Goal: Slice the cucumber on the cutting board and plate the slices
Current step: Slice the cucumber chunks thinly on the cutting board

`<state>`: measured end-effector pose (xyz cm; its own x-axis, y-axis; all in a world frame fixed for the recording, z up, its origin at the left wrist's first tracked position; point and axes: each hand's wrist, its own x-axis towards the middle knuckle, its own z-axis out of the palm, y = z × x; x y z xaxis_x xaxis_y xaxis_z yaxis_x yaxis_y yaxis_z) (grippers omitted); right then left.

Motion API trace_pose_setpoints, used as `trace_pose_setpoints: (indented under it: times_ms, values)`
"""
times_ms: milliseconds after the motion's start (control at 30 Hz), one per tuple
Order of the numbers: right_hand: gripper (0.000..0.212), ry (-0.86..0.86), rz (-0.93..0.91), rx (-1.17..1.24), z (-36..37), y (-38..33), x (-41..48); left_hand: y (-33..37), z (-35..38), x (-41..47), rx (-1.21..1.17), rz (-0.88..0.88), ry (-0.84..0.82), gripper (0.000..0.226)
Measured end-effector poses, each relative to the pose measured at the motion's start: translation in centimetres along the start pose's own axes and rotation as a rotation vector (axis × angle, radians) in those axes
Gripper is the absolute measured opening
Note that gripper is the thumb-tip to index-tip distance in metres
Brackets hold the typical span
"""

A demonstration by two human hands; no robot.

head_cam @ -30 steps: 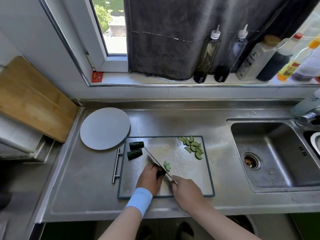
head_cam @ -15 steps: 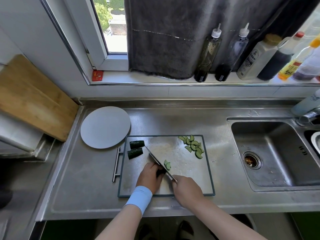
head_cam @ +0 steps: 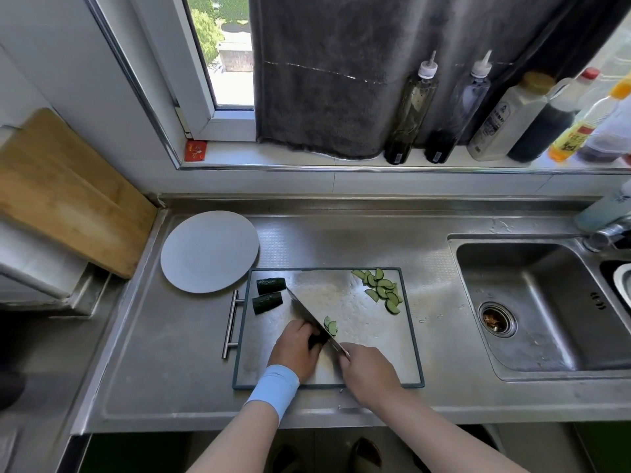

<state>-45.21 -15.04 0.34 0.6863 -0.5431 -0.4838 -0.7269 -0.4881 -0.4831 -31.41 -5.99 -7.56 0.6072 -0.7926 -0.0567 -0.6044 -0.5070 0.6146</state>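
On the steel cutting board [head_cam: 372, 356] my left hand [head_cam: 296, 346] holds down a dark cucumber piece [head_cam: 314, 339], mostly hidden under the fingers. My right hand [head_cam: 370, 373] grips the knife [head_cam: 309, 314], whose blade runs diagonally up-left beside the left fingers. Two or three fresh slices [head_cam: 330, 325] lie just right of the blade. A pile of several half-moon slices [head_cam: 380, 288] sits at the board's far right corner. Two uncut cucumber chunks [head_cam: 269, 293] lie at the board's far left. The round grey plate [head_cam: 209, 250] stands bare, left of the board.
A sink [head_cam: 546, 302] lies to the right with a tap [head_cam: 611, 227] at its far edge. Several bottles [head_cam: 485, 110] line the windowsill. A wooden board [head_cam: 65, 189] leans at the far left. The cutting board's handle [head_cam: 232, 324] sticks out on its left side.
Both hands and the knife stay at the same spot on the board; the blade shifts only slightly. The slice piles and chunks have not moved.
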Motion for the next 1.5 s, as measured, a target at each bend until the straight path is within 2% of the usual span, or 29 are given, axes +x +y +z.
trace_pose_setpoints:
  times_ms: [200, 767, 967, 1367, 1500]
  values:
    - [0.025, 0.026, -0.032, -0.001, -0.4, 0.1, -1.4, 0.0, 0.1, 0.0, -0.024, -0.019, 0.015, 0.016]
    - [0.031, -0.063, 0.031, 0.033, 0.0, -0.1, 0.5, 0.0, 0.1, -0.4, -0.019, -0.032, 0.007, 0.018]
    - [0.022, -0.045, 0.016, 0.013, 0.3, -0.1, 0.4, 0.0, 0.1, -0.5, 0.010, -0.003, -0.007, 0.022]
    - [0.032, -0.004, -0.024, -0.030, -0.8, -0.3, -1.5, 0.3, -0.1, -0.7, -0.046, -0.064, 0.036, 0.016]
    - [0.027, 0.001, -0.039, -0.057, -0.8, 0.0, -2.1, 0.3, -0.1, -0.7, -0.044, -0.080, 0.015, 0.016]
